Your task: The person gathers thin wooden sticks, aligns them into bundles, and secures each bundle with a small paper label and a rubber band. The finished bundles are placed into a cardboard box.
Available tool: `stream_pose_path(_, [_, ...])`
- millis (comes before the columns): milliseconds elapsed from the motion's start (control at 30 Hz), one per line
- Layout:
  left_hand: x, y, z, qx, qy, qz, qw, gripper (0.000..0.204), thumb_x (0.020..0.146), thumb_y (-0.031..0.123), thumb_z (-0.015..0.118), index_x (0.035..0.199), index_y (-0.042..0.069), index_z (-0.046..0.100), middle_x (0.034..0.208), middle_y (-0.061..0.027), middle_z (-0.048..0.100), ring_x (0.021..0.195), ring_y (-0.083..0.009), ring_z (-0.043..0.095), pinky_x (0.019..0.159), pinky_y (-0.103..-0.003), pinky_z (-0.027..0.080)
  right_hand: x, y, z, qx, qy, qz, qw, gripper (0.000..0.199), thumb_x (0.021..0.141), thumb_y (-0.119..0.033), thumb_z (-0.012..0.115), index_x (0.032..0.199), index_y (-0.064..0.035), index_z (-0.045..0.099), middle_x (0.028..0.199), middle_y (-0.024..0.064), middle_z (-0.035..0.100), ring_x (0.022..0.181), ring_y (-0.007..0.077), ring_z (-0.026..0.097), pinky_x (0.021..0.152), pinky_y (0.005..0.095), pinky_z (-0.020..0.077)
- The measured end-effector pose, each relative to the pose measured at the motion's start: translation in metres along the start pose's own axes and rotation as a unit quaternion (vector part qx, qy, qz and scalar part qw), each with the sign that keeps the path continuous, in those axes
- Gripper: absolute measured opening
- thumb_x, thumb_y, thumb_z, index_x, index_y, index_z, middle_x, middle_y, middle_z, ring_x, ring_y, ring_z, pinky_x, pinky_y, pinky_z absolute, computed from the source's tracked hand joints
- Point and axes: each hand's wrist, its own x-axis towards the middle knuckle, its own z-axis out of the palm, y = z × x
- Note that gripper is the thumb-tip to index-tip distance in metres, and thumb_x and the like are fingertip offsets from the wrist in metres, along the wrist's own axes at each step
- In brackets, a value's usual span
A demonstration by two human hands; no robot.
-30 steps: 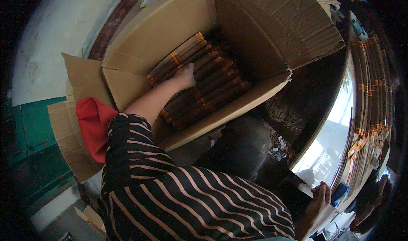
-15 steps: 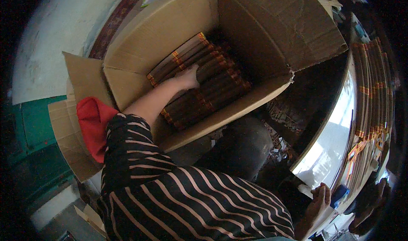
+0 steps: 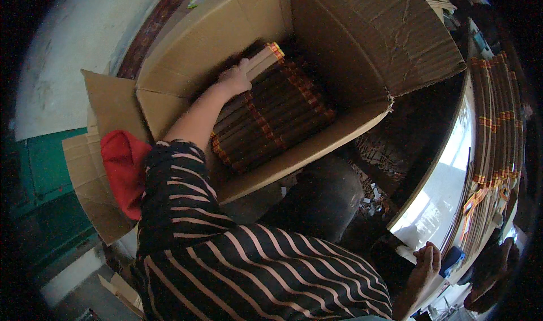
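My left hand (image 3: 235, 82) reaches into an open cardboard box (image 3: 339, 131) and is closed around a slim, paler bundle of sticks (image 3: 263, 62) with a red and yellow band at its end. That bundle lies along the far left side of a stack of dark brown stick bundles (image 3: 271, 109), banded in red and yellow. Part of the held bundle is hidden under my fingers. At the lower right, my right hand (image 3: 428, 263) has its fingers curled in beside a small blue object (image 3: 453, 260). Whether anything is in them cannot be made out.
More banded brown stick bundles (image 3: 495, 123) lie on the right beside a shiny white surface (image 3: 438, 202). Red cloth (image 3: 125, 171) hangs by the box's left flap (image 3: 87, 179). My dark-clad knee (image 3: 319, 194) is against the box's near side, with scraps (image 3: 373, 199) on the floor.
My left hand has moved up and left across the stack, from its middle to the far left edge. The bundle there is now gripped and its banded end sits slightly higher. My right hand stays put.
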Motion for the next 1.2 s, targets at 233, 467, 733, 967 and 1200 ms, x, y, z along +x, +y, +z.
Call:
stream_pose_path(233, [0.039, -0.045, 0.072, -0.06, 0.091, -0.01, 0.994, 0.069, 0.079, 0.023, 0.058, 0.137, 0.015, 0.021, 0.134, -0.0179, 0.034, 0.121, -0.0325, 0.037, 0.097, -0.044, 0.033, -0.003, -0.006, 0.0, -0.013, 0.006, -0.003, 1.0, 0.021, 0.087, -0.016, 0.053, 0.098, 0.0023, 0.057, 0.071, 0.0024, 0.052, 0.064, 0.0096, 0.051, 0.06, 0.0227, 0.0454])
stream_pose_path(467, [0.028, -0.044, 0.107, -0.411, 0.112, -0.094, 0.9, 0.054, 0.09, 0.028, 0.043, 0.137, 0.011, 0.023, 0.138, -0.0217, 0.023, 0.126, -0.0361, 0.027, 0.1, -0.045, 0.028, 0.0, -0.004, 0.002, 0.024, -0.009, 0.018, 1.0, 0.022, 0.088, -0.017, 0.053, 0.098, 0.0025, 0.056, 0.07, 0.0022, 0.052, 0.062, 0.0099, 0.05, 0.06, 0.0227, 0.0447])
stream_pose_path(733, [0.027, -0.053, 0.131, 0.043, -0.009, -0.05, 0.998, 0.065, 0.09, 0.05, 0.031, 0.141, 0.015, 0.012, 0.145, -0.0166, 0.005, 0.133, -0.0354, 0.007, 0.106, -0.051, 0.009, -0.002, -0.003, -0.011, 0.018, -0.009, -0.021, 1.0, 0.023, 0.088, -0.017, 0.051, 0.097, 0.0027, 0.057, 0.071, 0.002, 0.051, 0.064, 0.0102, 0.05, 0.061, 0.0231, 0.0449])
stream_pose_path(967, [-0.003, -0.01, 0.083, 0.035, 0.013, 0.029, 0.999, 0.064, 0.091, 0.046, 0.03, 0.141, 0.019, 0.002, 0.146, -0.0138, -0.001, 0.135, -0.032, 0.003, 0.107, -0.048, 0.003, -0.019, 0.002, -0.031, 0.046, 0.043, 0.002, 0.998, 0.02, 0.086, -0.015, 0.054, 0.095, 0.0019, 0.058, 0.075, 0.0018, 0.053, 0.067, 0.0102, 0.051, 0.062, 0.0231, 0.045])
stream_pose_path(1200, [-0.009, -0.016, 0.069, -0.051, 0.045, 0.132, 0.989, 0.056, 0.083, 0.018, 0.053, 0.134, 0.007, 0.032, 0.127, -0.0235, 0.041, 0.117, -0.0347, 0.042, 0.099, -0.038, 0.033, -0.03, -0.008, -0.052, 0.056, 0.007, -0.043, 0.997, 0.017, 0.084, -0.011, 0.056, 0.092, 0.0046, 0.06, 0.07, 0.006, 0.059, 0.063, 0.0124, 0.055, 0.059, 0.0228, 0.044])
